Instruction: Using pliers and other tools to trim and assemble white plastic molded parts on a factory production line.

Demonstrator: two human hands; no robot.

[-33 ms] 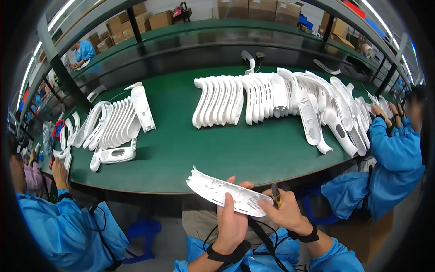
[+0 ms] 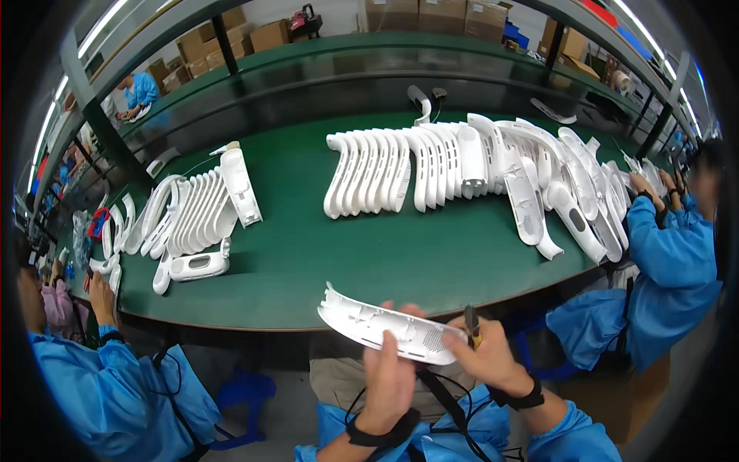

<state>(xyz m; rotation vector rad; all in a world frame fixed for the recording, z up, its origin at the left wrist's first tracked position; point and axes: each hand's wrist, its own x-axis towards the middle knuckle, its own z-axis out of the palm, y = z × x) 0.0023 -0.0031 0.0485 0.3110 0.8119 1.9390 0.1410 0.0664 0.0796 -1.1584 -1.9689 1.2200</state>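
Shell [image 2: 369, 323], white and curved, is pinched between thumb and fingers of the left hand [image 2: 387, 389], while the right hand [image 2: 493, 356] touches its perforated end, fingers curled around a tool [image 2: 471, 319].

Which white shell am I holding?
The curved white shell in your left hand, right hand touching it; those in the rows rest on the green table.

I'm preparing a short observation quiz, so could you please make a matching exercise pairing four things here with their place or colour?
Things:
1. White shell
2. Dark-and-yellow tool
3. Tabletop
4. Black wristbands

Places or colours:
A. Green
B. Around the wearer's wrists
C. Gripped in the right hand
D. Held in the left hand

Pairs: 1-D, 2-C, 3-A, 4-B
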